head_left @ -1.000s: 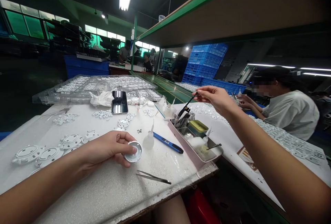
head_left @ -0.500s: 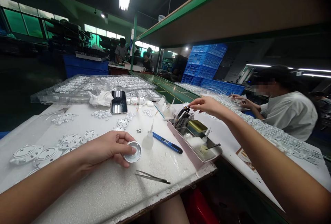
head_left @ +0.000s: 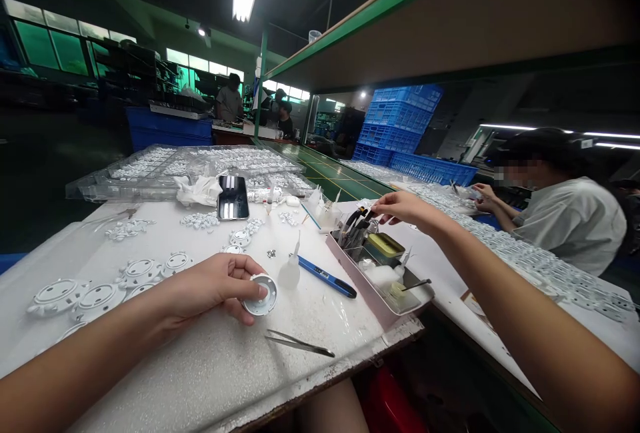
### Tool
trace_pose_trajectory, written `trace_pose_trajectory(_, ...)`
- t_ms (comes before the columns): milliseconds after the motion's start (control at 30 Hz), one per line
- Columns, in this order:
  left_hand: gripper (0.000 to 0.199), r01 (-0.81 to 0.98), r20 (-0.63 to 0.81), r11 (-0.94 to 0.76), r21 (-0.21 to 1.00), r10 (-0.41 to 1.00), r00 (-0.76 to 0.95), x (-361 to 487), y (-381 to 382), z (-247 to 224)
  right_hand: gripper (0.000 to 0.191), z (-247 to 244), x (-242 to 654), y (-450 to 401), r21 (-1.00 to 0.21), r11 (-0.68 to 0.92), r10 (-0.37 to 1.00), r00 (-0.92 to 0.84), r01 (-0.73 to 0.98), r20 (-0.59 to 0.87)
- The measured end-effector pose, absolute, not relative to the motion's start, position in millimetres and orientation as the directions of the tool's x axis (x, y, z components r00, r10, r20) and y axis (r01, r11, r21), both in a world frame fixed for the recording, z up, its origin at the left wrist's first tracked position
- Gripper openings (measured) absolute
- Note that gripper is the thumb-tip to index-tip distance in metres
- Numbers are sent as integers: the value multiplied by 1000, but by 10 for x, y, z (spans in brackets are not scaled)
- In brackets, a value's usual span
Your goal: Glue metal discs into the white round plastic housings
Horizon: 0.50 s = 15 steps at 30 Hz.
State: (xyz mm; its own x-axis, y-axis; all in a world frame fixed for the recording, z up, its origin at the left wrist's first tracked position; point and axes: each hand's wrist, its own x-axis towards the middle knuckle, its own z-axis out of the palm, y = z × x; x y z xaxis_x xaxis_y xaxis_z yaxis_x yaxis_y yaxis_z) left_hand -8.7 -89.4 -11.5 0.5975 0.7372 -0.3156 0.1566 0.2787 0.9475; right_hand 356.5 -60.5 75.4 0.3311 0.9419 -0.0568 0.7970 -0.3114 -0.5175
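My left hand (head_left: 207,286) rests on the white table top and holds a small round white part (head_left: 260,294) between thumb and fingers. My right hand (head_left: 404,210) reaches out over the pink tool tray (head_left: 376,305). Its fingertips are pinched at the top of a black tool (head_left: 364,222) that stands among other dark tools in the tray's far end. In the tray also lie a yellow-green tin (head_left: 383,244) and some white wadding.
Metal tweezers (head_left: 299,344) lie near the table's front edge. A blue pen (head_left: 325,276), a small squeeze bottle (head_left: 290,272), a phone (head_left: 233,197) and white round parts (head_left: 95,294) sit around. Clear trays of parts (head_left: 165,170) stand behind. A co-worker (head_left: 570,216) sits at right.
My right hand has come down from above the tray, lowering the black tool in among the other tools. My left hand has stayed on the round part.
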Motion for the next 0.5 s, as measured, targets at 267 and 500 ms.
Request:
trace_pose_trajectory(267,32,155,-317,282,947,733,602,-95,-875,-142,20,945,3618,-690,-711,-212,858,476,671,194)
trace_pose_trajectory(500,28,165,-318,276,947,736,597,-85,-893,-117,25,1004,3648,-712,-720,-134,815,489,681,311)
